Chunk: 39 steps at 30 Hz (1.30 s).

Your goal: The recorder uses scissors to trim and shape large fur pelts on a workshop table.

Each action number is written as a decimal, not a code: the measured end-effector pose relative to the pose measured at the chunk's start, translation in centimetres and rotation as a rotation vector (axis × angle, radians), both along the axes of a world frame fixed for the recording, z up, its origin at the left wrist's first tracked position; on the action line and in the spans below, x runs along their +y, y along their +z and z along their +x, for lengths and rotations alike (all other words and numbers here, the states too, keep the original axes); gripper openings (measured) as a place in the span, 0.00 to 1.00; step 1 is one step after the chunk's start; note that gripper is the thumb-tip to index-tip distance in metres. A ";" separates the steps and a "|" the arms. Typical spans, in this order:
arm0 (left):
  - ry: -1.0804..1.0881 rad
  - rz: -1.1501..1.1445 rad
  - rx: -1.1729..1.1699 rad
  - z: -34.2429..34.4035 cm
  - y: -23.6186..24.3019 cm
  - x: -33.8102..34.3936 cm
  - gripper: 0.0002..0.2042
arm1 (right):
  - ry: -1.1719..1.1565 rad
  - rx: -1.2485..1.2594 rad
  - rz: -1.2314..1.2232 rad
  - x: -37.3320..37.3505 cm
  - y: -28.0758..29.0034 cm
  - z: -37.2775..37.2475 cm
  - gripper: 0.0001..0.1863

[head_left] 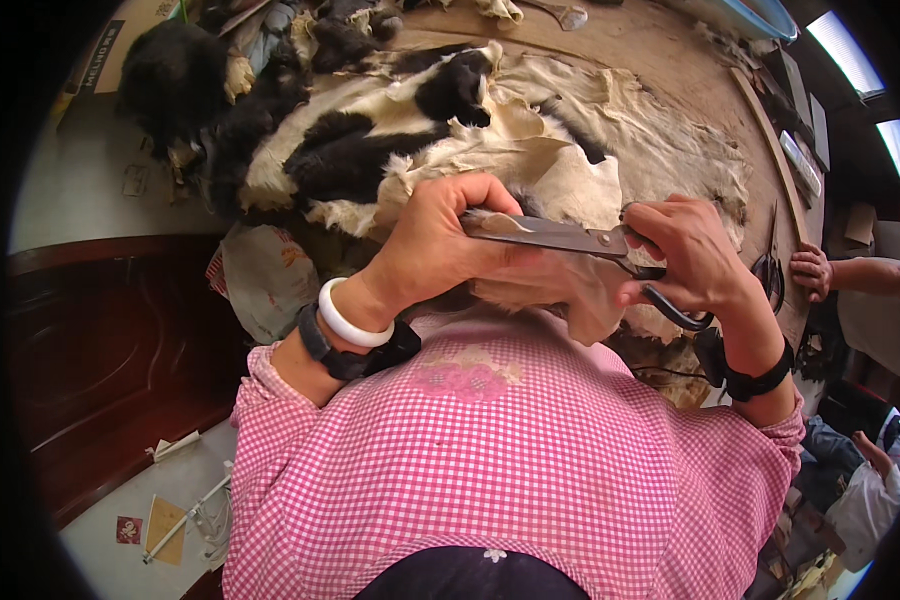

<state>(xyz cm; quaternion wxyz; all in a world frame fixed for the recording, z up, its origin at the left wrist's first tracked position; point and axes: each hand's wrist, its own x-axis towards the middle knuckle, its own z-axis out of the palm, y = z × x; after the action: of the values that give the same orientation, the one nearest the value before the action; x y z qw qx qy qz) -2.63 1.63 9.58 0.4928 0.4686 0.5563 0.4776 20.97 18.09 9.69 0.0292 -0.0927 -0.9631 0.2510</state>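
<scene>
Right hand [695,250]: fingers and thumb curled about the black handles of the scissors [560,237], whose blades lie close together and point left. Left hand [435,235]: thumb and fingers pinching the pale hide piece [560,290] beside the blades; the exact contact at the tip is hidden. The piece hangs between the hands, near the pink checked apron [530,430]. It should handle as light, soft and floppy, folding unless drawn taut; the margin beside the blades offers the best hold. Its skin is cream to pinkish, thin-looking, with an uneven edge. Far side: a black-and-white hide [370,150] spread on the wooden table [650,40]. Right: a co-worker's hand [812,272] at the table edge.
</scene>
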 end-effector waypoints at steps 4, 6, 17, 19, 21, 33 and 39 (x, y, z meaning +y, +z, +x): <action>-0.004 -0.018 -0.065 0.1 0.3 0.0 0.12 | -0.023 0.106 0.019 -0.6 -0.4 -0.6 0.39; -0.002 -0.032 -0.083 0.0 0.3 -0.1 0.12 | -0.019 0.054 0.062 -0.6 -0.3 -0.6 0.40; 0.005 -0.032 -0.136 -0.2 0.5 -0.3 0.09 | -0.098 0.141 -0.003 -1.0 -1.4 0.2 0.34; -0.028 0.014 -0.030 -0.5 0.5 -0.3 0.09 | -0.535 0.256 -1.086 -1.6 -1.7 0.3 0.30; -0.056 0.062 0.073 -0.6 0.4 -0.5 0.09 | -0.632 0.222 -0.877 -1.3 -1.0 0.5 0.25; -0.342 0.065 0.034 -3.4 -0.1 0.6 0.10 | -0.562 0.239 -0.869 -6.8 -5.3 0.5 0.17; -0.454 0.368 0.585 -0.9 -0.6 3.0 0.16 | -0.523 0.289 -0.975 -6.5 -3.0 0.2 0.15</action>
<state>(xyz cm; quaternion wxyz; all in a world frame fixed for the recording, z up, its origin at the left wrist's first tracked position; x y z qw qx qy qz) -3.48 4.59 8.98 0.3147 0.7759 0.4605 0.2949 21.20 11.60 6.65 0.1755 -0.2954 -0.6671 0.6610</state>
